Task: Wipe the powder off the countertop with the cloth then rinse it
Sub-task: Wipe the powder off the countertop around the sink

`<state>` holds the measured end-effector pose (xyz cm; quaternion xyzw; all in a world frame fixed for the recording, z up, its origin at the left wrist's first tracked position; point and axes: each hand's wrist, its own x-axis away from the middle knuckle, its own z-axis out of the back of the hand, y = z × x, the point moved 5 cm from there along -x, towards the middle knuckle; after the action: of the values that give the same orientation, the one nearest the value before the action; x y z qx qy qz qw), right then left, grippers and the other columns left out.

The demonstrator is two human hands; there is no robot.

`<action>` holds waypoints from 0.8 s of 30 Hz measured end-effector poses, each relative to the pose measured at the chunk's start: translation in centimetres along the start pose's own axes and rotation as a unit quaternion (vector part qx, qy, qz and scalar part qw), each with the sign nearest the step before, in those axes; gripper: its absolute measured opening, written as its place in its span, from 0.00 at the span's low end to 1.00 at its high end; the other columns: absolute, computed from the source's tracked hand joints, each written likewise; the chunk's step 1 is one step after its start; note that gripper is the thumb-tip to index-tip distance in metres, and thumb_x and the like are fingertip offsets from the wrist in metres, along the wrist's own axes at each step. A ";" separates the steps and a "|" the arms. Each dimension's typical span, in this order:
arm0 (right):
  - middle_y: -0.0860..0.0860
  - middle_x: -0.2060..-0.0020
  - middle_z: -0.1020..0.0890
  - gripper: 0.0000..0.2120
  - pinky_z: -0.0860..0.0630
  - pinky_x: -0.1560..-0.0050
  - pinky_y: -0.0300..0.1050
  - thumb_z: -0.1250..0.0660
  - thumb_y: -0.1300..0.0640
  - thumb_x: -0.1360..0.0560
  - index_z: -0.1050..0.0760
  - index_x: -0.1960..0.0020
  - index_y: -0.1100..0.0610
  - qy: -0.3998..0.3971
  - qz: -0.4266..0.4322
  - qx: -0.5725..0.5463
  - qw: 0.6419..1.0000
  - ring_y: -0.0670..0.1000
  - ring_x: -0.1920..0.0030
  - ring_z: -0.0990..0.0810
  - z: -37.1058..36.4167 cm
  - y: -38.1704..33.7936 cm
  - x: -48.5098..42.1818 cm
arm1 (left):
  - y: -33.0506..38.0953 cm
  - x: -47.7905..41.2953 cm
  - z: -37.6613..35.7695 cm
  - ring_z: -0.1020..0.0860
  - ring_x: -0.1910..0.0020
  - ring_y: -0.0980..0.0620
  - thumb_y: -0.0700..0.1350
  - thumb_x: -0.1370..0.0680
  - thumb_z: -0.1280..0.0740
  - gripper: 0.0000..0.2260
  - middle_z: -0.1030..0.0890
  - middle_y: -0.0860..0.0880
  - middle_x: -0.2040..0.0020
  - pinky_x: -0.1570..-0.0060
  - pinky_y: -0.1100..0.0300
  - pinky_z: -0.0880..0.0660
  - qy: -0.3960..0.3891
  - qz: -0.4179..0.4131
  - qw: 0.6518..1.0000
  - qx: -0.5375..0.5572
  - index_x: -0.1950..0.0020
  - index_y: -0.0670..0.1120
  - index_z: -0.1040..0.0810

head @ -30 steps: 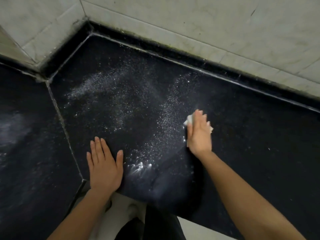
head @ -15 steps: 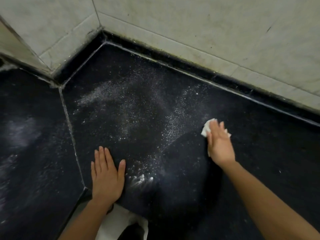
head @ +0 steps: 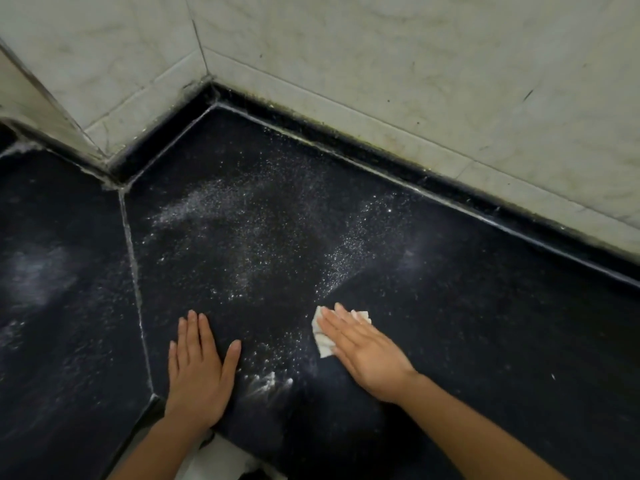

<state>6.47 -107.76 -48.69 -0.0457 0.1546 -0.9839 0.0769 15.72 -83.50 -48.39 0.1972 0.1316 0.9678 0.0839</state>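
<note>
Countertop point(head: 485, 323): black speckled stone, two slabs meeting at a pale seam point(head: 133, 265) that runs from the back corner to the front edge. Tiled wall point(head: 381, 64) bounds the back and left sides, with a dark raised strip along its foot. Powder point(head: 249, 244) lies scattered across the middle of the right slab, with a denser smear just right of the left hand; the stone to the right of the cloth is largely bare. Left hand point(head: 199, 372) rests flat on the stone near the front edge, fingers straight, holding nothing. Right hand point(head: 363, 351) presses flat with straight fingers on the white cloth point(head: 322, 337), which lies on the stone at the powder's right margin.
</note>
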 end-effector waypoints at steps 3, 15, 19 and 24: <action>0.54 0.26 0.39 0.24 0.47 0.28 0.46 0.49 0.55 0.20 0.43 0.25 0.56 0.047 -0.131 -0.017 0.990 0.60 0.27 0.39 2.0 7.8 -0.4 | 0.0 0.0 -0.1 0.70 0.28 0.56 0.64 0.25 0.61 0.36 0.68 0.50 0.25 0.27 0.54 0.67 0.002 0.010 1.000 -0.001 0.25 0.44 0.66; 0.67 0.35 0.33 0.20 0.34 0.35 0.64 0.47 0.65 0.22 0.39 0.31 0.66 0.103 -0.230 -0.022 0.967 0.69 0.35 0.33 3.3 5.9 -7.0 | 7.1 -4.8 1.0 0.72 0.29 0.54 0.58 0.20 0.59 0.29 0.70 0.49 0.27 0.30 0.56 0.70 0.032 -0.076 0.997 0.003 0.27 0.44 0.68; 0.50 0.24 0.44 0.24 0.54 0.24 0.48 0.48 0.57 0.19 0.48 0.24 0.56 0.001 0.032 -0.023 0.999 0.53 0.24 0.49 2.1 2.6 -4.0 | 9.2 -7.6 0.9 0.71 0.29 0.54 0.57 0.19 0.58 0.29 0.71 0.49 0.28 0.29 0.55 0.69 0.019 -0.085 0.996 -0.003 0.28 0.44 0.69; 0.57 0.31 0.31 0.24 0.51 0.28 0.40 0.40 0.67 0.25 0.34 0.29 0.62 0.071 -0.117 -0.015 0.991 0.62 0.31 0.32 4.9 13.6 -3.5 | 9.5 -9.0 0.3 0.73 0.29 0.53 0.59 0.21 0.60 0.30 0.73 0.48 0.28 0.29 0.53 0.69 -0.004 -0.080 0.997 -0.012 0.30 0.45 0.72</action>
<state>12.36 -121.42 -48.50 0.0054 0.1679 -0.9845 -0.0503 22.97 -94.43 -48.57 0.1888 0.1349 0.9588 0.1637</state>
